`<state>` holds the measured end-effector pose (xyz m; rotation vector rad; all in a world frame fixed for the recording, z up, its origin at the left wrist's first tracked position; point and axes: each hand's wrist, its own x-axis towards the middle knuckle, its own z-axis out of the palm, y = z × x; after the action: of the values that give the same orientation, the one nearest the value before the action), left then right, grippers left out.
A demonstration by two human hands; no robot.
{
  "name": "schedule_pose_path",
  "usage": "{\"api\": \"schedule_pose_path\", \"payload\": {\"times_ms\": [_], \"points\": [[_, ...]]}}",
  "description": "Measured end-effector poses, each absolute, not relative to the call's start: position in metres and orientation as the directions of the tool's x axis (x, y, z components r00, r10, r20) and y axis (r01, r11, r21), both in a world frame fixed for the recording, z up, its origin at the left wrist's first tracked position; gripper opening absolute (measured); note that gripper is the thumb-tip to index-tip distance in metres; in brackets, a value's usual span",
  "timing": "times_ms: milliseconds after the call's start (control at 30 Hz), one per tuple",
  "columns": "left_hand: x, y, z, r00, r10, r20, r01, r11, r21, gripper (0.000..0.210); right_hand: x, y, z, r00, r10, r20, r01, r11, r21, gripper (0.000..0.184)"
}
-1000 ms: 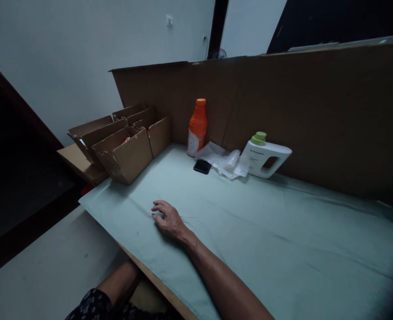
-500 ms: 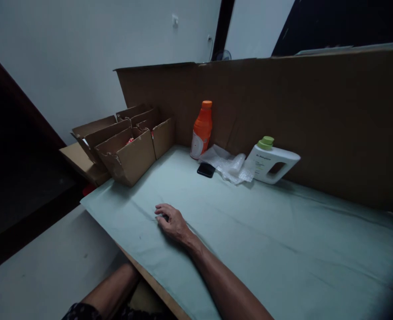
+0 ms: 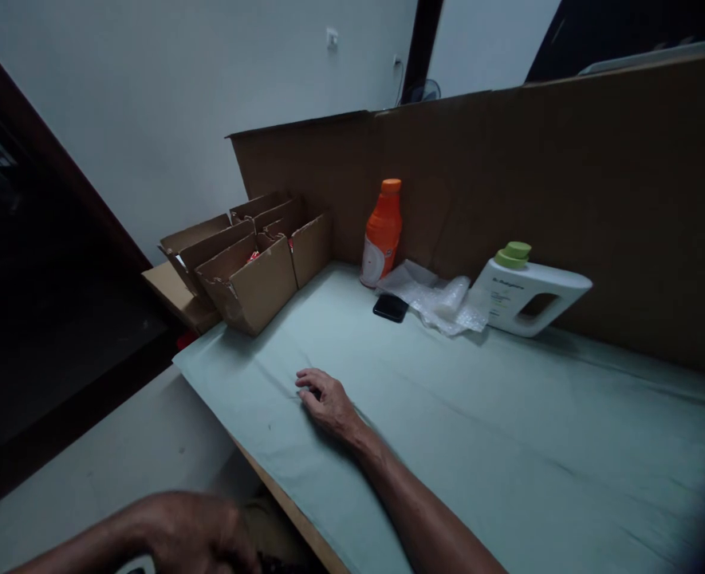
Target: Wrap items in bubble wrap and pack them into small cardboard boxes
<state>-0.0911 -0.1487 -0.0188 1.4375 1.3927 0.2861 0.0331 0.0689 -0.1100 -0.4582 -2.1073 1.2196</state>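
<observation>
My right hand (image 3: 328, 405) rests on the pale green cloth (image 3: 472, 446) near the table's left edge. Its fingers are loosely curled, with a gap between thumb and forefinger and nothing visible in them. Below the table edge, at the lower left, is my left hand (image 3: 188, 528), smeared by motion, its fingers hard to make out. A whitish curved thing (image 3: 137, 566) shows under its wrist at the bottom border, too cut off to name. Beyond my right hand, a black phone-like object (image 3: 390, 308) lies flat on the cloth.
Open cardboard boxes (image 3: 262, 287) stand at the table's left, with red items inside some. Along the cardboard partition (image 3: 628, 183) are an orange bottle (image 3: 382, 231), crumpled bubble wrap (image 3: 448, 303) and a white jug with a green cap (image 3: 523, 299). The wooden table edge (image 3: 286, 502) runs diagonally.
My left hand has come up into view at the lower left, where only a forearm showed before. The whole scene has shifted right as the camera turned left. My right hand stays on the cloth.
</observation>
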Motion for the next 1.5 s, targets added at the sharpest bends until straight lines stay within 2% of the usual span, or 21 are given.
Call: {"api": "schedule_pose_path", "payload": {"times_ms": [33,67,100,133,200,267,333,533,667,767,867,1033,1133,1233,1300,1400,1500], "points": [[-0.099,-0.136,-0.006,0.325,0.832,-0.45,0.646,0.152,0.748,0.021,0.033,0.069,-0.11,-0.724,0.587,0.362,-0.022,0.505,-0.863,0.021],[-0.109,-0.118,0.004,0.188,0.929,-0.319,0.734,0.083,0.674,0.027,0.033,0.069,-0.11,-0.723,0.589,0.362,-0.02,0.505,-0.863,0.022],[-0.12,-0.095,0.009,0.052,0.987,-0.149,0.83,0.04,0.557,0.033,0.033,0.069,-0.11,-0.722,0.59,0.362,-0.018,0.507,-0.862,0.022],[-0.132,-0.071,0.009,-0.009,1.0,0.004,0.91,0.007,0.413,0.037,0.033,0.068,-0.11,-0.722,0.589,0.362,-0.016,0.509,-0.86,0.022],[-0.16,-0.021,0.0,-0.058,0.979,0.194,0.994,0.04,0.099,0.046,0.034,0.067,-0.109,-0.724,0.587,0.364,-0.013,0.515,-0.857,0.022],[-0.188,0.017,-0.014,-0.057,0.972,0.229,0.986,0.091,-0.138,0.05,0.035,0.066,-0.108,-0.721,0.587,0.368,-0.012,0.519,-0.854,0.021],[-0.211,0.038,-0.026,-0.039,0.977,0.21,0.976,0.082,-0.2,0.05,0.035,0.066,-0.108,-0.715,0.592,0.372,-0.014,0.519,-0.855,0.021],[-0.227,0.037,-0.053,-0.062,0.976,0.206,0.976,0.102,-0.192,0.044,0.036,0.066,-0.107,-0.718,0.595,0.362,-0.028,0.495,-0.868,0.02],[-0.21,0.041,-0.078,-0.149,0.968,0.2,0.98,0.172,-0.105,0.04,0.038,0.067,-0.106,-0.735,0.584,0.345,-0.03,0.481,-0.876,0.02],[-0.194,0.045,-0.095,-0.224,0.955,0.193,0.972,0.235,-0.032,0.05,0.037,0.065,-0.103,-0.738,0.589,0.328,-0.021,0.466,-0.885,0.022],[-0.179,0.043,-0.105,-0.224,0.957,0.184,0.974,0.225,0.014,0.054,0.035,0.06,-0.099,-0.731,0.616,0.294,0.004,0.435,-0.9,0.025],[-0.154,0.048,-0.117,-0.074,0.98,0.185,0.993,0.056,0.101,0.055,0.046,0.051,-0.097,-0.752,0.633,0.186,0.067,0.354,-0.933,0.017],[-0.116,0.057,-0.121,0.051,0.974,0.223,0.98,-0.091,0.174,0.057,0.082,0.035,-0.092,-0.846,0.525,0.098,0.072,0.294,-0.953,0.015],[-0.057,0.063,-0.115,0.228,0.942,0.246,0.945,-0.275,0.179,0.053,0.139,0.014,-0.08,-0.909,0.416,0.029,0.077,0.236,-0.969,0.016],[-0.015,0.067,-0.106,0.369,0.909,0.195,0.899,-0.402,0.173,0.051,0.179,0.007,-0.07,-0.92,0.39,-0.023,0.116,0.216,-0.97,0.017],[0.04,0.073,-0.09,0.514,0.851,0.104,0.83,-0.525,0.189,0.053,0.231,0.02,-0.051,-0.859,0.506,-0.08,0.223,0.228,-0.948,0.02],[0.075,0.079,-0.083,0.559,0.824,0.09,0.799,-0.565,0.208,0.054,0.262,0.065,-0.031,-0.65,0.758,-0.06,0.374,0.25,-0.893,0.023]]}}
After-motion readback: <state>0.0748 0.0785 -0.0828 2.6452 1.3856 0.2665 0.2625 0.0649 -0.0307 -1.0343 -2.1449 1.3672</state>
